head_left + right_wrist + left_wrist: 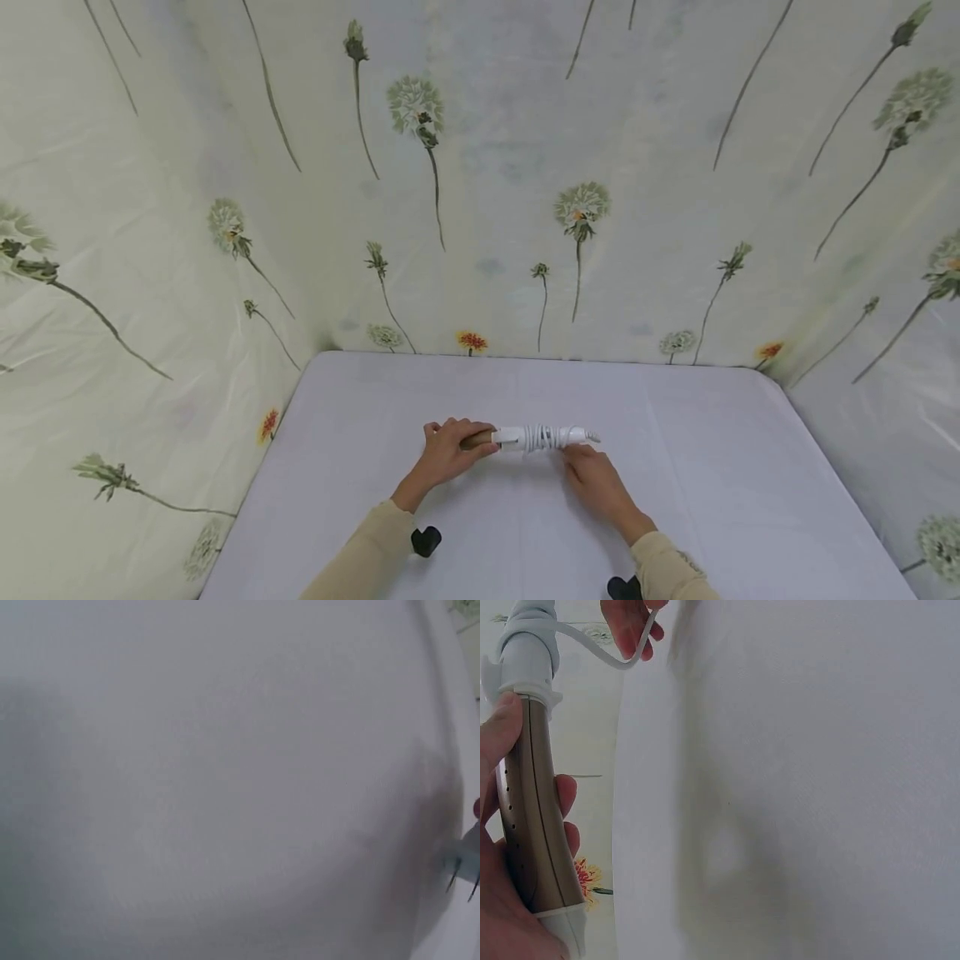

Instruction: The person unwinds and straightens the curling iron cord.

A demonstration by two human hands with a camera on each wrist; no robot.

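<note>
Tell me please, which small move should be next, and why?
Probably the right grip should wind the thin white cable once more around the brown-and-white, rod-shaped appliance: several coils wrap it, and slack cable reaches that grip.

free room over table [720, 483] left and right, fabric walls [495, 150] on 3 sides, cord-wrapped device [532, 438] midway

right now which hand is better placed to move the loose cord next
Probably the right hand: it already holds the white cord, while the left hand is occupied gripping the brown handle.
</note>
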